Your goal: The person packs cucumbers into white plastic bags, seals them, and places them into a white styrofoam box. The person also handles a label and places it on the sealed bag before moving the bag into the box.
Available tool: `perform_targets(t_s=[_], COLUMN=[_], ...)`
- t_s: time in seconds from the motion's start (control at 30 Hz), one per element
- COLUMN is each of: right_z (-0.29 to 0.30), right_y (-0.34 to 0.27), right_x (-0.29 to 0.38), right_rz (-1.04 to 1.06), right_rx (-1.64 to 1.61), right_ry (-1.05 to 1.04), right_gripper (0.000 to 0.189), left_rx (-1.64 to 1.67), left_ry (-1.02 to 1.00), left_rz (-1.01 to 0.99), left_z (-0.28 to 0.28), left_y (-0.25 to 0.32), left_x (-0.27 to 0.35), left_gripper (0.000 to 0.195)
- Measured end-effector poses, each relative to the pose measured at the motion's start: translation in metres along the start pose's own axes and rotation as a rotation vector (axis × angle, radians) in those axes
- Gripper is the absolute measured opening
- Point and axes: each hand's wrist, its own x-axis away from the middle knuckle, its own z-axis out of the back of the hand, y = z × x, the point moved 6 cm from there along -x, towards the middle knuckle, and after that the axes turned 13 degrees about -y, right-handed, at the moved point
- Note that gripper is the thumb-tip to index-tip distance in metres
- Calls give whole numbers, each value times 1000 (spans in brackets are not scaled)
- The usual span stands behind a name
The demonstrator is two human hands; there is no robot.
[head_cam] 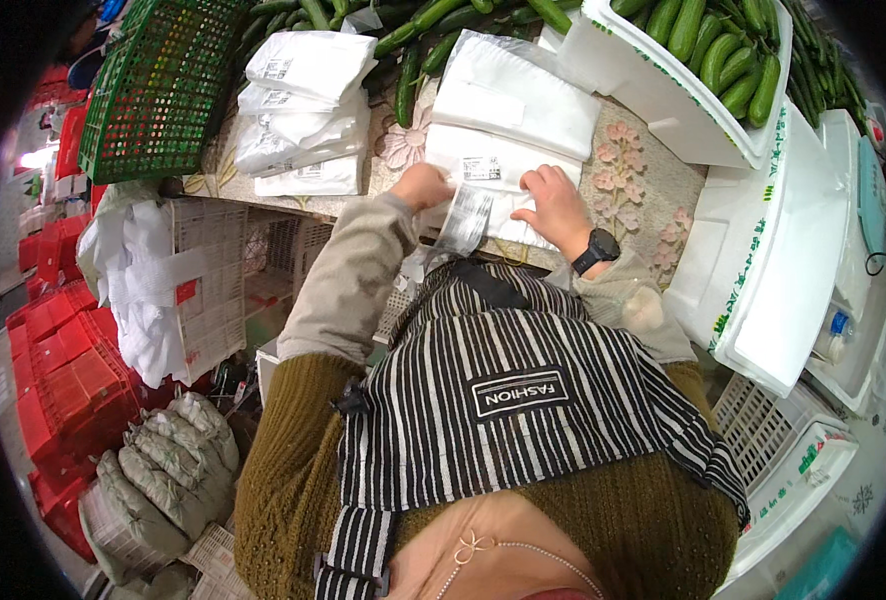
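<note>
My left hand (423,187) is curled, its fingertips pinching the upper edge of a strip of printed labels (467,219) that hangs over the table's front edge. Beneath lies a flat white plastic bag (454,150) with a printed label (481,169) stuck on it. My right hand (559,206), wearing a black watch (597,251), rests on the bag's right part with thumb and fingers apart. Behind it lies a pile of blank white plastic bags (514,94). To the left is a stack of labelled white bags (304,112).
Cucumbers (405,82) lie at the back. A foam box (660,97) of cucumbers stands back right, beside another white foam box (780,247). At left are a green plastic crate (154,90), a white crate (210,285) hung with white mesh, and red bins (75,375).
</note>
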Motion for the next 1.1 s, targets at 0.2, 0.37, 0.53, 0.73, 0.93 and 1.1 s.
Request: perform_targets(t_s=[0.2, 0.37, 0.53, 0.73, 0.93, 1.1], right_z=[5, -5, -8, 109, 34, -9], right_y=[-3, -11, 12, 24, -22, -11], right_x=[-17, -15, -28, -13, -15, -3], right_rz=[80, 135, -56, -222, 45, 34], right_rx=[145, 42, -163, -47, -230, -3], right_ry=[-80, -211, -369, 709, 22, -111], right_gripper=[25, 19, 19, 19, 22, 27], left_rx=[364, 638, 498, 355, 350, 52], left_ry=[50, 53, 18, 130, 177, 181], left_rz=[-387, -353, -499, -363, -72, 30], left_z=[-8, -12, -3, 8, 10, 6], left_y=[7, -9, 2, 31, 22, -7], left_x=[65, 97, 108, 59, -14, -1], left_gripper=[16, 20, 15, 20, 27, 39])
